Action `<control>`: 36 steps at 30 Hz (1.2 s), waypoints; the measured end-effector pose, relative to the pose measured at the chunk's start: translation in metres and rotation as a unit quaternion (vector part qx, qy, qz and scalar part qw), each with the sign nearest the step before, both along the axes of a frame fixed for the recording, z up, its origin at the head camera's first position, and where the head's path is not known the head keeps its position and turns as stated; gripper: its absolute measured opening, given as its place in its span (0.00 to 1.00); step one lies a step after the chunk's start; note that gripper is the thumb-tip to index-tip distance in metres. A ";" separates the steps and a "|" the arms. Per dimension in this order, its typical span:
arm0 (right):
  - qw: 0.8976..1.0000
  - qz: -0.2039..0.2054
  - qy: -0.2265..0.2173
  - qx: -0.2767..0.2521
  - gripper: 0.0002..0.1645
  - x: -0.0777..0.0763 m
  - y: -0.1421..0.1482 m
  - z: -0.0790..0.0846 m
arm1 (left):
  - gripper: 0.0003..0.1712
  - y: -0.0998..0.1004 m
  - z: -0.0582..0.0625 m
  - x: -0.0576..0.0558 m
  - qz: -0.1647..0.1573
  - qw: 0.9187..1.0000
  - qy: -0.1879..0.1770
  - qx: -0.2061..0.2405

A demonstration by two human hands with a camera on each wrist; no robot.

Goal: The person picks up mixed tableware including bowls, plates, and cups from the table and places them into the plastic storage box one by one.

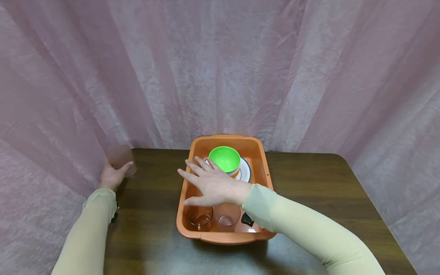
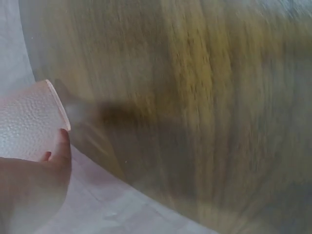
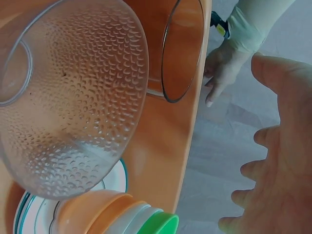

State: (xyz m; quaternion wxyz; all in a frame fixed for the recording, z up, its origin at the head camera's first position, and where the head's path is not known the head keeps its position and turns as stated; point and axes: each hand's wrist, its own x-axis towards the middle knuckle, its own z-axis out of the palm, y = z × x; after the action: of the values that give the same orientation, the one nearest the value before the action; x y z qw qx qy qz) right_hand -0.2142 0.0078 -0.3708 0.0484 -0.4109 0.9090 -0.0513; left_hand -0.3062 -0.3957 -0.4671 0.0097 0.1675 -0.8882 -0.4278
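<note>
At the table's left side, my left hand (image 1: 111,176) grips a pinkish see-through cup (image 1: 121,157), which is blurred in the head view. The left wrist view shows the cup's bumpy wall (image 2: 27,124), with the thumb lying along it close to the rim. My right hand (image 1: 214,186) is over the orange basin (image 1: 223,238), fingers spread and holding nothing. Inside the basin are a clear glass (image 1: 200,220), a dimpled see-through tumbler (image 3: 92,92), and a stack of bowls with a green one (image 1: 225,158) on top. The stack sits on rimmed white plates (image 1: 245,171).
The basin stands mid-table on the dark wooden table (image 1: 309,179). Pink curtains (image 1: 220,76) hang behind and on both sides, close to my left hand. The right forearm crosses the basin's right rim.
</note>
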 end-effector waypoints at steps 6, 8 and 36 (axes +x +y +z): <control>1.000 -0.011 -0.014 -0.007 0.54 -0.003 0.011 0.001 | 0.59 0.003 0.007 -0.005 -0.042 0.998 0.035 0.004; 1.000 -0.014 -0.015 -0.009 0.54 -0.004 0.015 0.002 | 0.60 0.007 0.011 -0.006 -0.056 0.998 0.039 0.006; 0.998 -0.043 0.020 -0.041 0.53 0.005 0.096 0.015 | 0.44 0.121 0.086 0.028 -0.273 0.959 0.064 0.033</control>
State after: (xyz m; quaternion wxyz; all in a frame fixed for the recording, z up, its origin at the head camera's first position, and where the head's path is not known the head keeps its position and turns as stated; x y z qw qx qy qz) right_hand -0.2097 0.1041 -0.3561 0.0113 -0.3742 0.9236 -0.0829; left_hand -0.2780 -0.2750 -0.3814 -0.0564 -0.1086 -0.8829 -0.4534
